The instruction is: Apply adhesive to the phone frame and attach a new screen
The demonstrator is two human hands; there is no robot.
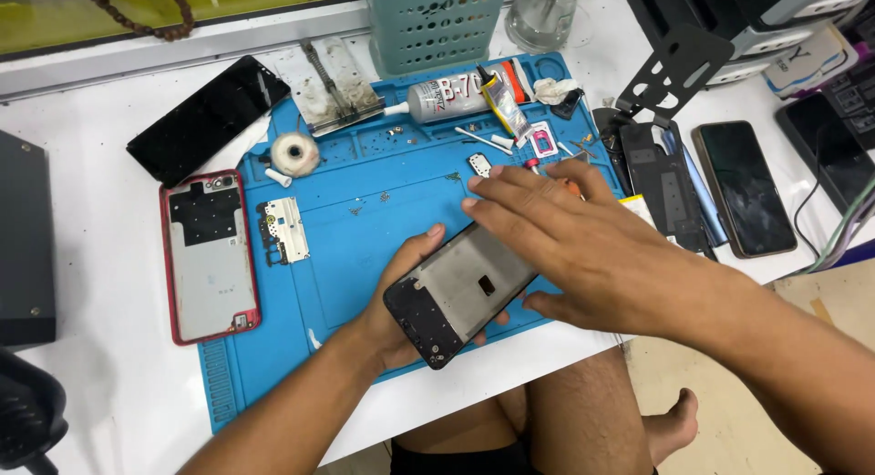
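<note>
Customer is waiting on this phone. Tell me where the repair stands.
Done: the red back cover is off and lies left of the mat, a small board beside it. In hand: the left hand holds the open phone frame, the right hand pressing flat over its upper end. Left: the cover and board are still off, and the glue tube lies on the mat.

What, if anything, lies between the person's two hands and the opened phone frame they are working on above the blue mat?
Nothing visible does. The left hand grips the phone frame from below at its lower end, and the right hand lies flat over its upper end. Both hands touch it directly, above the blue mat.
</note>
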